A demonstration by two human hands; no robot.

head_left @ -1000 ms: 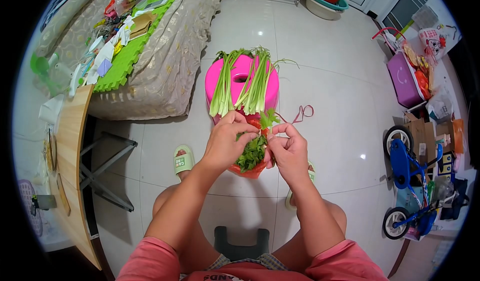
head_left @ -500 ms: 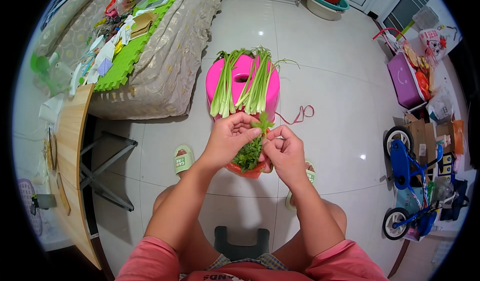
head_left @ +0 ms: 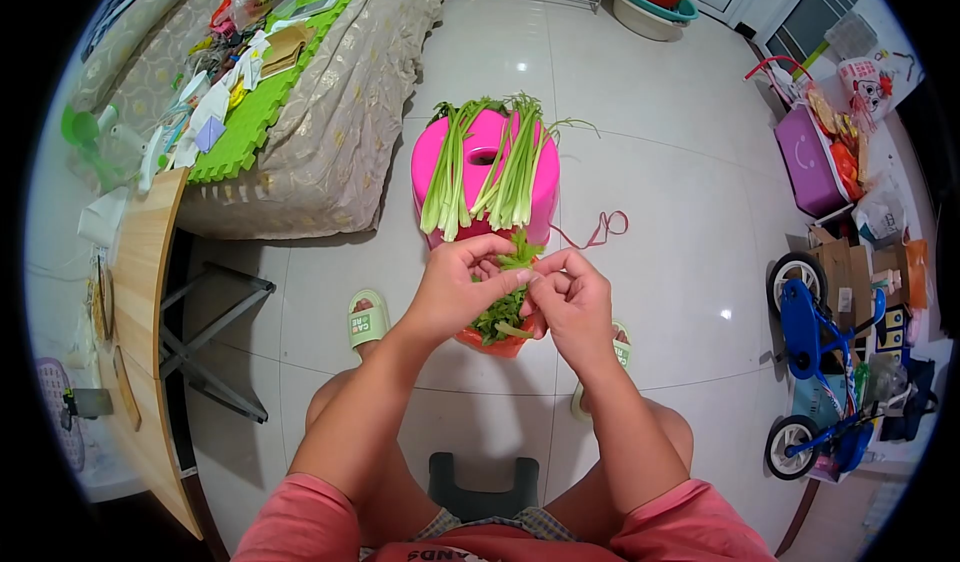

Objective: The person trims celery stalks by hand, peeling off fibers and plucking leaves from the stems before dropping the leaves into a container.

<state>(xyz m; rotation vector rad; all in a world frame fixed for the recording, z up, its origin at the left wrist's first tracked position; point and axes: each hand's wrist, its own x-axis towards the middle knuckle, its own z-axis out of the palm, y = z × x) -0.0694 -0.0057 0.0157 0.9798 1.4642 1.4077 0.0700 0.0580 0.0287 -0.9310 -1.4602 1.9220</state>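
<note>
Two bunches of celery stalks, a left bunch (head_left: 453, 167) and a right bunch (head_left: 518, 167), lie on a pink plastic stool (head_left: 430, 152). Just in front of it, my left hand (head_left: 462, 284) is closed around a leafy celery sprig (head_left: 520, 250), with thumb and fingers pinching. My right hand (head_left: 572, 302) pinches the same sprig from the other side, and the two thumbs almost meet. Below them, picked celery leaves (head_left: 497, 322) fill an orange-red plastic bag (head_left: 508, 348). My fingers hide part of the sprig and the bag.
A reddish ribbon (head_left: 603, 230) lies on the tiles right of the stool. To the left stand a covered bed (head_left: 300, 162) and a wooden folding table (head_left: 150, 312). A blue child's bike (head_left: 815, 352) and a purple bin (head_left: 808, 162) are at the right.
My hands have drawn slightly closer together around the sprig, and its leaves have shifted and turned a little. A pale strip now shows over the leaves by the bag. The stalks remain still.
</note>
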